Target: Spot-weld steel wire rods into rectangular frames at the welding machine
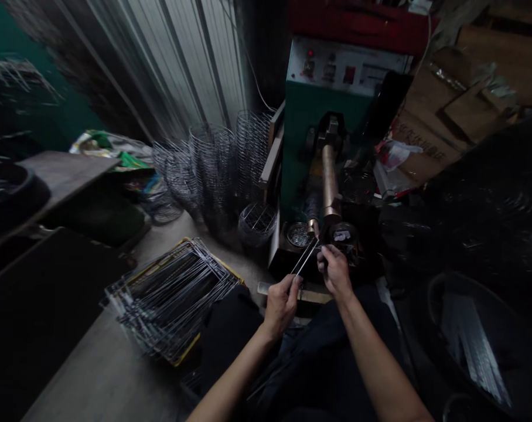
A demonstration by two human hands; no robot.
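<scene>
My left hand [282, 305] is closed around the near end of a bent metal wire frame [304, 258]. The frame's far end reaches the copper-coloured electrode tips [314, 227] of a green spot welding machine [300, 146]. My right hand [334, 271] is pinched close to those tips, just right of the frame; what its fingers hold is too small to make out. Beside the tips stands a round dish of small metal pieces [299, 234]. A thick brass-coloured arm [330, 176] of the machine extends above my right hand.
A stack of wire frames [173, 293] lies on the floor to the left. Behind it stand piles of round wire baskets [211, 170]. At right are a black tub [437, 328] holding metal rods [477, 346] and cardboard boxes [437, 129]. A board-topped table [68, 170] is at far left.
</scene>
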